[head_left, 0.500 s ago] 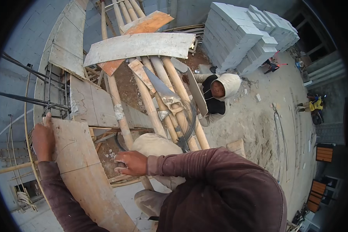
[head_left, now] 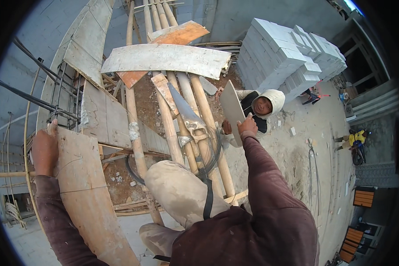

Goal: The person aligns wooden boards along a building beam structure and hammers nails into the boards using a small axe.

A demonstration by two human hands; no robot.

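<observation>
Up on the bamboo scaffold [head_left: 164, 128], the right hand [head_left: 247, 127] closes its fingers on the top edge of a grey board [head_left: 232, 111] handed up by a hooded person [head_left: 264, 106] below. Meanwhile, the left hand [head_left: 44, 150] grips the plywood panel [head_left: 82, 186] at its left edge.

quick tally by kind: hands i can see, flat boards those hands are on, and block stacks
Hands: 3, the person's left hand, right hand, and a co-worker's hand
Flat boards under those hands: 2, the plywood panel and the grey board
Stacks of grey blocks: 1
Total: 6
</observation>
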